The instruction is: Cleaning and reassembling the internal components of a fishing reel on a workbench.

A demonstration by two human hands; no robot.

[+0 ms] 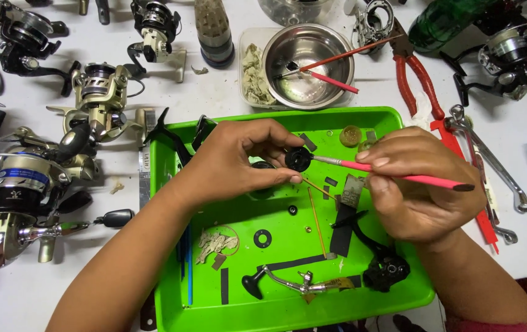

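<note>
Below, the white desk (214,98) carried a green tray (288,307), fishing reels at nine o'clock and a steel bowl (307,64) at twelve. Over the tray's middle, my left hand (239,163) pinched a small black disc (298,159); my right hand (420,184), at three o'clock, gripped a pink brush (398,175) touching it.

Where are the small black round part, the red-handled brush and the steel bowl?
small black round part (298,159), head view, on its dark face.
red-handled brush (420,179), head view, on the handle's middle.
steel bowl (275,52), head view, on its left rim.
</note>
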